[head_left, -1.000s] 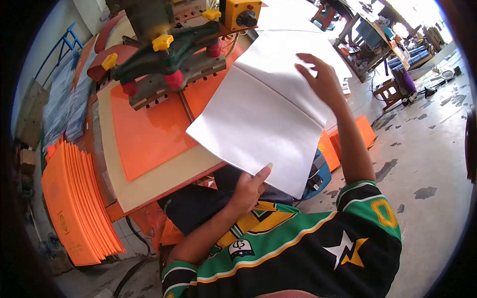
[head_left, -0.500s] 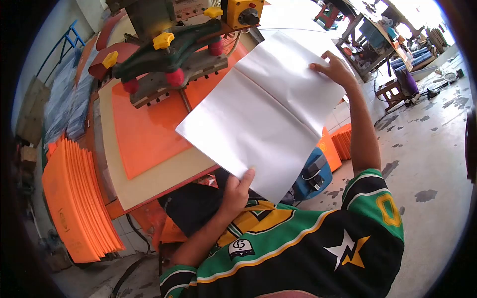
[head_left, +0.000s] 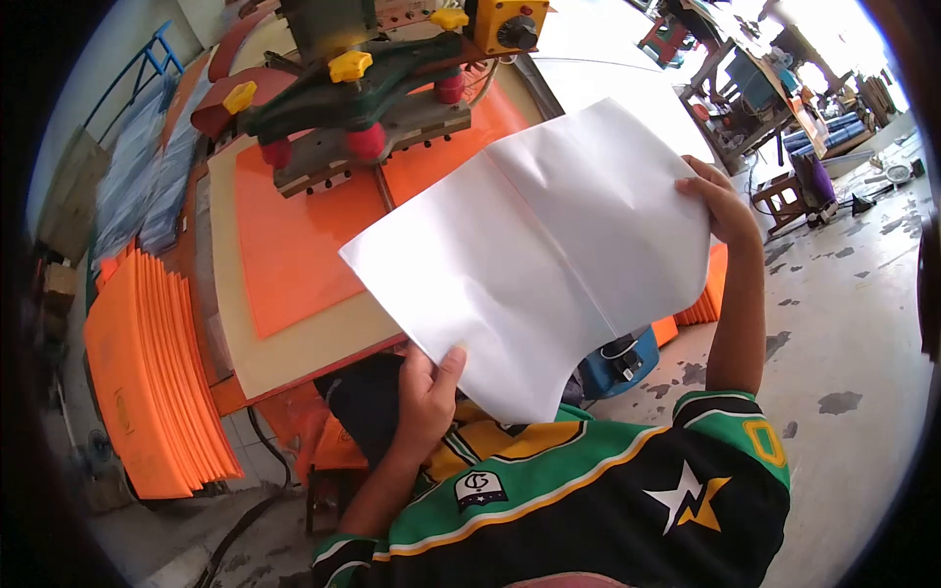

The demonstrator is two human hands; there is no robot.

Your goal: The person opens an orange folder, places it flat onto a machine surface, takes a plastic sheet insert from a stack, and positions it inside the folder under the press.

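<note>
A large white sheet (head_left: 490, 265) with a crease down its middle is stretched between my two hands, its surface slightly bowed. My left hand (head_left: 428, 394) pinches its lower left edge, thumb on top and the fingers hidden beneath. Over on the upper right edge, my right hand (head_left: 720, 201) grips the sheet with the thumb on its face. Behind the sheet lies an orange cover (head_left: 294, 255), flat on a beige board (head_left: 235, 343) under a press head (head_left: 377, 147) with yellow knobs and red-pink posts. The sheet hides part of the orange cover.
Stacked orange folders (head_left: 147, 382) stand at the left of the worktable. More orange folders (head_left: 701, 309) and a blue stool (head_left: 627, 367) are behind the sheet at right. A yellow control box (head_left: 508, 26) sits by the press. A cluttered wooden table (head_left: 750, 88) stands at far right.
The sheet has tilted and swung lower. My right hand has moved right and down with its edge, while my left hand has shifted left and slightly down. The view has shifted slightly.
</note>
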